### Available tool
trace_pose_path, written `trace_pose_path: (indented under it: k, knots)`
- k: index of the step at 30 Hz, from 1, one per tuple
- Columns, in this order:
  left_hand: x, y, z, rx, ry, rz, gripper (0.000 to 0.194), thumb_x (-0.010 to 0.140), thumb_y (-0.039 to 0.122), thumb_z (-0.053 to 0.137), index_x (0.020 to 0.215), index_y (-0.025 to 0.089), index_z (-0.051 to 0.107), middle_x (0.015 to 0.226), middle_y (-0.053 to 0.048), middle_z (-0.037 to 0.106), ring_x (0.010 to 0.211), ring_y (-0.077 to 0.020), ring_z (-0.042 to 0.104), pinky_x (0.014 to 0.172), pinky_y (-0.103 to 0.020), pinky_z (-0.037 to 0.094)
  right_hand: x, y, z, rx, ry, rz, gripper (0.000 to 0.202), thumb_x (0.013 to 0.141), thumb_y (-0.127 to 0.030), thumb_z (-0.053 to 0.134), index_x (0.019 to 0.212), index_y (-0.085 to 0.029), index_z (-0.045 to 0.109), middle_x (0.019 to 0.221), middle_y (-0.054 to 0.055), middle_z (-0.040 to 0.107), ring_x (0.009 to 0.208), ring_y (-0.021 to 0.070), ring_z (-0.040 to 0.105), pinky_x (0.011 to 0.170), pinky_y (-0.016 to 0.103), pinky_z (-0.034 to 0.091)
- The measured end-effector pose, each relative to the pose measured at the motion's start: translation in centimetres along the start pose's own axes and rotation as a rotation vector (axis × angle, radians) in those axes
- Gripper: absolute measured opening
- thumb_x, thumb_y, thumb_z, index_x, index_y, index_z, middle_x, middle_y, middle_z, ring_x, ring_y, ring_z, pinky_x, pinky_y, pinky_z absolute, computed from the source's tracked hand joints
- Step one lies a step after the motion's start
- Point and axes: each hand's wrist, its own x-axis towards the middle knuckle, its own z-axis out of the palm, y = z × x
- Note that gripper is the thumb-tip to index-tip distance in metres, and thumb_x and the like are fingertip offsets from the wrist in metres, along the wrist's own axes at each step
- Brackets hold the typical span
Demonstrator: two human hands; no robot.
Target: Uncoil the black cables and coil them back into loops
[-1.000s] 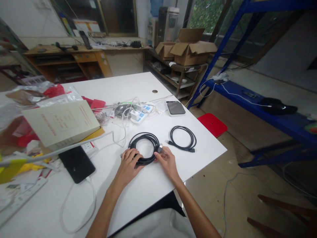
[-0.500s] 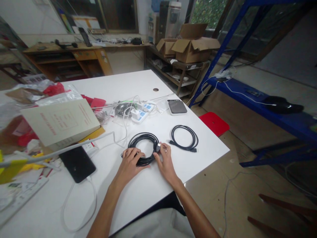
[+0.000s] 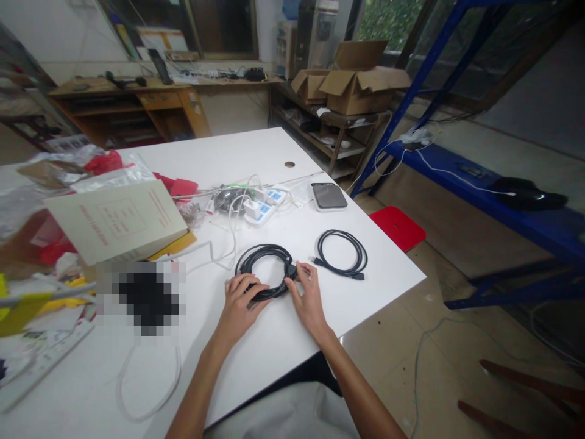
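Note:
A coiled black cable [image 3: 269, 249] lies on the white table [image 3: 256, 353] in front of me. My left hand [image 3: 240, 297] grips the near left side of the coil, thumb along its lower edge. On the right side, my right hand [image 3: 305, 289] pinches the cable's connector [image 3: 291, 271] between thumb and fingers. The connector is partly covered by those fingers. To the right, apart from both hands, rests a second, thinner coil of black cable [image 3: 342, 253] with its plug ends showing.
Left of me are a cardboard file box [image 3: 119, 222], plastic bags and a pixelated dark patch. White power strips [image 3: 259, 213] with tangled cords lie beyond the coil. A grey flat device [image 3: 329, 196] sits near the right edge. A red stool [image 3: 397, 228] and blue shelf [image 3: 503, 213] stand beyond.
Both hands stay on the coil. The connector has turned slightly in my right fingers, and its pale metal end shows less. The whole view has shifted a little.

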Motion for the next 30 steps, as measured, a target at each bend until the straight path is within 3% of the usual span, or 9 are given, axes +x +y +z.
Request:
trace_pose_path:
  k: [4, 9, 15, 21, 24, 27, 30]
  knots:
    - [0.1, 0.2, 0.4, 0.012, -0.012, -0.038, 0.021, 0.094, 0.036, 0.080, 0.113, 0.027, 0.077, 0.112, -0.007, 0.074, 0.124, -0.0313, 0.061, 0.109, -0.051, 0.042, 0.0, 0.0, -0.1, 0.036, 0.007, -0.014, 0.052, 0.107, -0.044, 0.061, 0.156, -0.028, 0.055, 0.139, 0.016, 0.050, 0.130, 0.0279, 0.055, 0.106, 0.048, 0.059]
    - [-0.6, 0.9, 0.6, 0.006, 0.002, -0.028, 0.037, 0.095, 0.038, 0.079, 0.130, 0.028, 0.072, 0.135, -0.010, 0.068, 0.136, -0.0336, 0.056, 0.116, -0.055, 0.043, 0.0, -0.3, -0.2, 0.089, 0.013, -0.006, 0.053, 0.106, -0.044, 0.061, 0.156, -0.026, 0.055, 0.138, 0.016, 0.050, 0.127, 0.0272, 0.057, 0.099, 0.045, 0.062]
    - [-1.9, 1.5, 0.2, -0.068, 0.038, -0.010, 0.037, 0.105, 0.023, 0.063, 0.141, 0.029, 0.064, 0.145, -0.010, 0.063, 0.144, -0.0297, 0.050, 0.122, -0.054, 0.043, 0.1, -0.9, -0.7, 0.170, 0.044, 0.059, 0.050, 0.106, -0.044, 0.062, 0.150, -0.022, 0.055, 0.139, 0.017, 0.051, 0.121, 0.0245, 0.061, 0.096, 0.042, 0.064]
    - [-3.5, 1.9, -0.9, -0.079, 0.139, -0.038, 0.039, 0.106, 0.018, 0.059, 0.143, 0.029, 0.062, 0.143, -0.011, 0.063, 0.141, -0.0304, 0.053, 0.119, -0.057, 0.045, 0.0, -1.8, -1.3, 0.179, 0.119, 0.110, 0.043, 0.105, -0.047, 0.059, 0.138, -0.019, 0.056, 0.132, 0.016, 0.058, 0.116, 0.0252, 0.063, 0.093, 0.043, 0.061]
    - [-5.0, 2.0, -1.4, -0.071, 0.170, -0.092, 0.038, 0.105, 0.020, 0.059, 0.142, 0.029, 0.063, 0.140, -0.011, 0.064, 0.134, -0.0300, 0.058, 0.114, -0.055, 0.048, 0.7, -1.1, -2.9, 0.035, 0.126, 0.013, 0.040, 0.107, -0.045, 0.057, 0.137, -0.019, 0.057, 0.133, 0.017, 0.059, 0.121, 0.0271, 0.060, 0.098, 0.046, 0.057]
    - [-6.7, 2.2, -1.8, -0.071, 0.194, -0.160, 0.035, 0.105, 0.023, 0.061, 0.139, 0.029, 0.065, 0.132, -0.011, 0.065, 0.126, -0.0294, 0.061, 0.108, -0.051, 0.052, 1.9, 1.5, -6.3, -0.236, 0.132, -0.105, 0.042, 0.107, -0.046, 0.055, 0.138, -0.018, 0.057, 0.135, 0.019, 0.059, 0.132, 0.0317, 0.053, 0.109, 0.054, 0.048]
    - [-8.2, 2.4, -2.2, -0.099, 0.210, -0.223, 0.029, 0.104, 0.024, 0.062, 0.133, 0.028, 0.068, 0.125, -0.010, 0.066, 0.121, -0.0276, 0.063, 0.105, -0.047, 0.054, 2.8, 4.7, -10.3, -0.506, 0.072, -0.116, 0.048, 0.106, -0.057, 0.055, 0.127, -0.015, 0.061, 0.122, 0.019, 0.065, 0.115, 0.0332, 0.058, 0.100, 0.051, 0.048]
